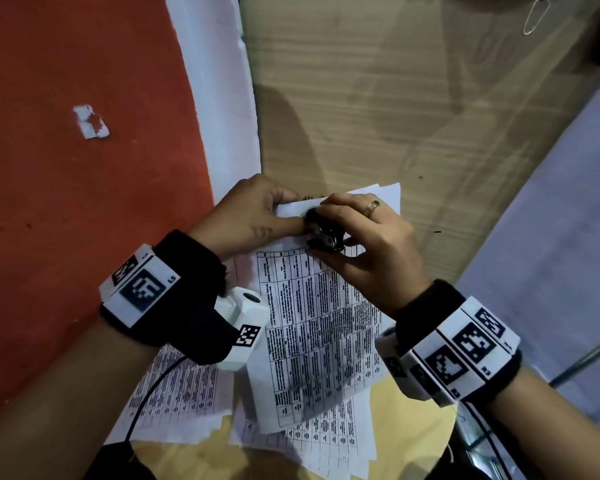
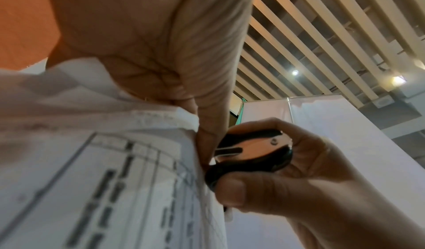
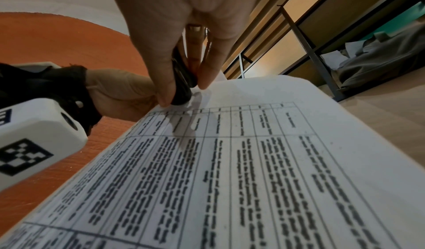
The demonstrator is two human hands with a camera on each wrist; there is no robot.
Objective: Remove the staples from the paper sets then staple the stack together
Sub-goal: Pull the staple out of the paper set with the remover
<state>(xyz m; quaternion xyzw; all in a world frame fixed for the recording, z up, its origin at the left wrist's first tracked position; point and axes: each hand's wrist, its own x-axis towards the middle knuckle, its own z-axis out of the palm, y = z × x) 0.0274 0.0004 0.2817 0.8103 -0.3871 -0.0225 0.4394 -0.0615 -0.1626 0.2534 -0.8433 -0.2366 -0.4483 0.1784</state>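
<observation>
Printed sheets (image 1: 312, 327) are spread loose at 6 o'clock on the bench (image 1: 378, 109). One set's corner at 12 is pinched by the left hand (image 1: 253, 216); a staple remover (image 1: 324, 233) is squeezed there by the right hand (image 1: 368, 247). Removal judged underway; restapling not started.

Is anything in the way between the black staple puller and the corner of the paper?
Nothing visible. The right hand holds the staple remover right at the paper set's top corner, beside the left hand pinching that corner. The staple itself is hidden.

White paper sheets (image 1: 319, 327) are printed with black gridded tables; a black-and-chrome staple remover (image 2: 250, 155) is seen against orange flooring (image 1: 66, 202).
</observation>
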